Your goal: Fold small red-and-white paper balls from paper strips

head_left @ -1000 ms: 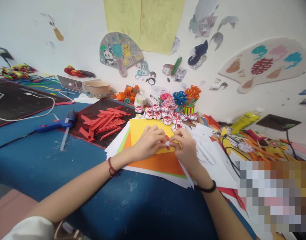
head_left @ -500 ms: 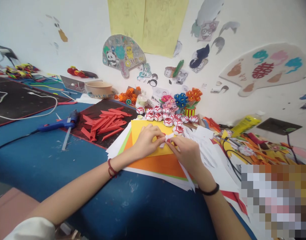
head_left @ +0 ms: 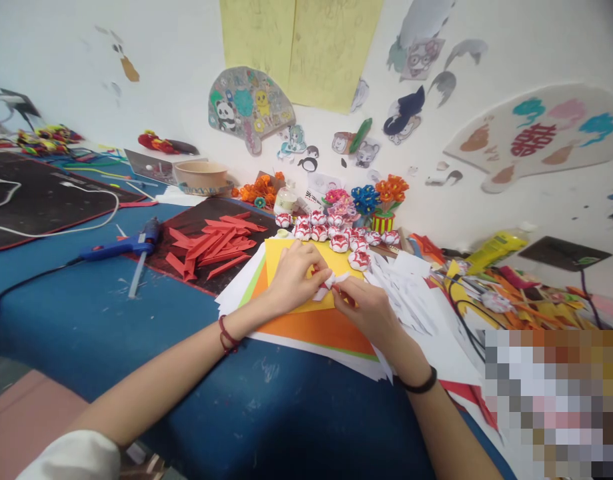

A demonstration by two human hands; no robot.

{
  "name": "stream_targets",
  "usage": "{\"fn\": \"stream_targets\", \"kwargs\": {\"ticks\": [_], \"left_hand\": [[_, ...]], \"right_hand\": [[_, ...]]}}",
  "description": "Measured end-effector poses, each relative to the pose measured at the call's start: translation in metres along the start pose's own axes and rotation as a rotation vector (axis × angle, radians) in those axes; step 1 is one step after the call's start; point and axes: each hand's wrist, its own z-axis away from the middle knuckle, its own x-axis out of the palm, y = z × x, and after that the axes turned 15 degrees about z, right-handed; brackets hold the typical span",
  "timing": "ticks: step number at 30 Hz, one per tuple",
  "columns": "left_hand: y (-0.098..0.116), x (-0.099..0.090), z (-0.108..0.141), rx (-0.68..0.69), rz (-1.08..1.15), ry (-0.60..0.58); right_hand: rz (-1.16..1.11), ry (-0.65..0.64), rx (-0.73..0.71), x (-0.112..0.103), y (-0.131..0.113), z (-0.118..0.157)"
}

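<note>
Between my two hands is a small red and white folded paper piece [head_left: 328, 283]. My left hand [head_left: 297, 275] pinches its body from the left, covering part of it. On the other side, the fingertips of my right hand [head_left: 367, 305] are closed on its white end. Both hands hover over a stack of coloured paper, with a yellow sheet [head_left: 275, 257] above an orange sheet [head_left: 291, 327]. Just beyond the hands sit several finished red and white paper flowers [head_left: 359, 260].
Folded red paper strips [head_left: 211, 247] lie heaped on a dark mat to the left, beside a blue glue gun [head_left: 119, 249] with a cord. White paper strips [head_left: 403, 293] spread on the right. A yellow bottle [head_left: 497, 250] and coloured scraps are farther right.
My right hand has shifted slightly down, drawing the white end outward, and the paper piece is tilted differently. The whole view has moved a little.
</note>
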Motion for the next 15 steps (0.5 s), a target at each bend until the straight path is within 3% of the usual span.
{"fn": "stream_targets", "kwargs": {"ticks": [15], "left_hand": [[-0.0052,-0.0040,-0.0027,0.054,-0.138,-0.049]], "right_hand": [[0.007,-0.046,0.032,0.0022,-0.0030,0.0038]]}}
